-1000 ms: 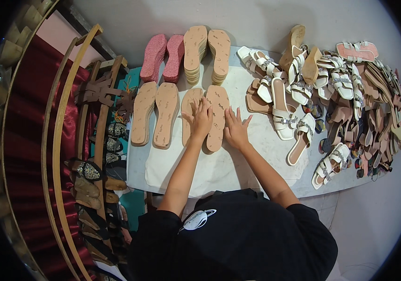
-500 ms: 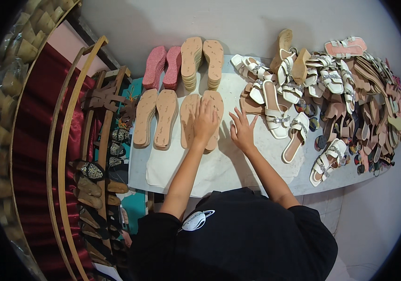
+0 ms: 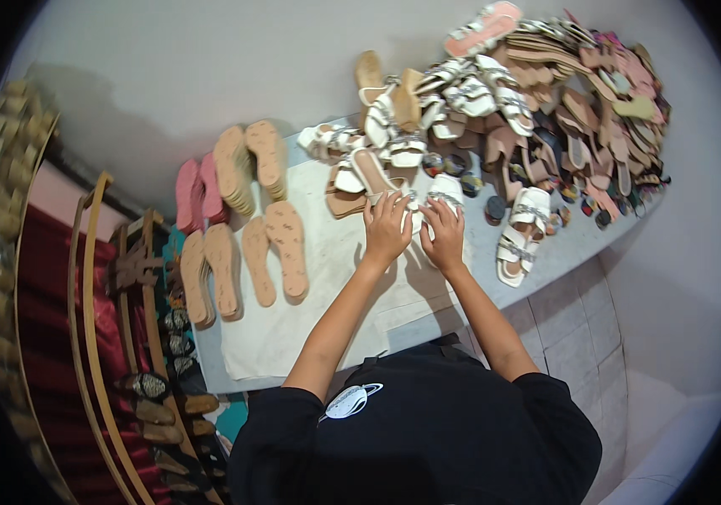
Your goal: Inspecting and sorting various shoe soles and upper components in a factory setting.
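On the table, my left hand (image 3: 389, 229) lies palm down over the toe end of a white slide sandal (image 3: 371, 168) with a jewelled strap; its fingers are outstretched. Close beside it, my right hand (image 3: 443, 238) has its fingers spread over a second white sandal (image 3: 445, 190). Both hands partly cover these sandals, and no firm grip shows. To the left stand stacks of tan footbed soles (image 3: 223, 269), with a pair of single-looking tan soles (image 3: 286, 252) nearest the hands. Behind them are cork-coloured sole stacks (image 3: 267, 160) and pink wedge soles (image 3: 188, 194).
A large heap of sandals (image 3: 579, 126) covers the table's far right. One white pair (image 3: 523, 236) lies near the right front edge. White paper (image 3: 335, 295) covers part of the grey tabletop. At left stands a wooden shoe rack (image 3: 163, 337) before a red curtain (image 3: 49, 320).
My view has swung right. My left hand has left the tan soles, and both hands have come together over the white sandals.
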{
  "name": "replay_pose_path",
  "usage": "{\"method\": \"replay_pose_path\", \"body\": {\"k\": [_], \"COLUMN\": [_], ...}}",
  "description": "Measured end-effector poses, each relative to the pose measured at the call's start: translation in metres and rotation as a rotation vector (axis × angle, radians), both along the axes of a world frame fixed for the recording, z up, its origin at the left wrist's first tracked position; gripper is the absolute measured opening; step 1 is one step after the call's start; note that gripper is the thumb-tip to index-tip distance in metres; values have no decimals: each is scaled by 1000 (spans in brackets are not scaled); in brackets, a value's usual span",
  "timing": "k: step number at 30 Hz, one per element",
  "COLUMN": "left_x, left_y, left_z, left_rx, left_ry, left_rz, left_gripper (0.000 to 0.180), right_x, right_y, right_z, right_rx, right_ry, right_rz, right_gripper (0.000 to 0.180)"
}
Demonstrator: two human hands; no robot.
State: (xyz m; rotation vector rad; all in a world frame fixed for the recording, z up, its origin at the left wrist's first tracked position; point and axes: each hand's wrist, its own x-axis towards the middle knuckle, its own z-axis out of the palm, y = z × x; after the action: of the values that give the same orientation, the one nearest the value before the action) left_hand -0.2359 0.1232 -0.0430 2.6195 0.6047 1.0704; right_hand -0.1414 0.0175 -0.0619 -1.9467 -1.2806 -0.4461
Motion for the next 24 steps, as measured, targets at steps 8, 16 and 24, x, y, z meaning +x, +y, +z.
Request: {"method": "replay_pose_path", "body": {"k": [8, 16, 24], "left_x": [124, 229, 334], "left_y": [-56, -92, -100], "left_z": [29, 48, 71], "left_rx": [16, 56, 116], "left_ry": [-105, -139, -201], "left_rz": [-192, -294, -250], "left_gripper": [37, 36, 33], "right_x": [102, 191, 297], "right_y": [-65, -113, -124], "right_z": [34, 49, 79], "right_rx": [61, 92, 93], "right_ry": [-58, -98, -213], "right_rz": [-211, -311, -327], "right_gripper": [34, 32, 29]}}
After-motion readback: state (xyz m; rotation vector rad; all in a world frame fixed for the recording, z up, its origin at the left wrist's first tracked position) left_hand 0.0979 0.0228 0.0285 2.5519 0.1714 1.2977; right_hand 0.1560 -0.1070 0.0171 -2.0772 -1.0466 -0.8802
